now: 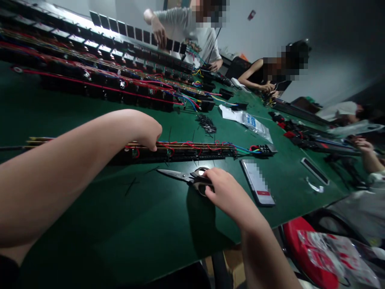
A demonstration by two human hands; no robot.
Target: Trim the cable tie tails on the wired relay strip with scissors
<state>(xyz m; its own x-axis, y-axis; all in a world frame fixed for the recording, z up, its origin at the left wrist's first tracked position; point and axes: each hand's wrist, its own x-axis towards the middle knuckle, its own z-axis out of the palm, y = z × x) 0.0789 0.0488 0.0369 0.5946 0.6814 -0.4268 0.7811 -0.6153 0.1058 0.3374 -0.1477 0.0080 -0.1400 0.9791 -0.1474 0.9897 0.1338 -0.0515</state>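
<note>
Left forearm (75, 164) partly hides the wired strip (192, 151) near a phone (257, 184).

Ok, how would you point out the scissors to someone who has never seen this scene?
Start with the green table and find the long wired strip nearest the camera, running across it. On that strip's near side, just left of the phone, are the scissors. Unlike the flat, rectangular phone, they have a pointed silver blade aimed left and looped handles.

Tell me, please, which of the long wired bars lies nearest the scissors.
The front bar, lying by itself at the left hand; the other bars all lie farther off.
</note>
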